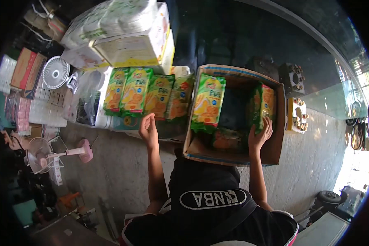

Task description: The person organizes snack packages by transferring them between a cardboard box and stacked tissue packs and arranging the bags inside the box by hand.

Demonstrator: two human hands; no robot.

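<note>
An open cardboard box (279, 123) sits in front of me. Inside it, my right hand (261, 136) has its fingers around the lower end of a green and orange snack pack (267, 100), tilted by the right wall. Another snack pack (209, 100) leans at the box's left side, and a shaded one (227, 140) lies low near the front. My left hand (149, 131) is raised outside the box, fingers loosely bent and nothing visible in them. Just beyond its fingertips is a row of packs, among them one snack pack (158, 96) and a brighter snack pack (136, 90).
Behind the row stand a white and yellow carton (129, 49) and a plastic-wrapped bundle (110, 22). A small white fan (56, 72) and a pink fan (40, 155) are at left. Right of the box sits a yellow-edged block with round knobs (297, 115).
</note>
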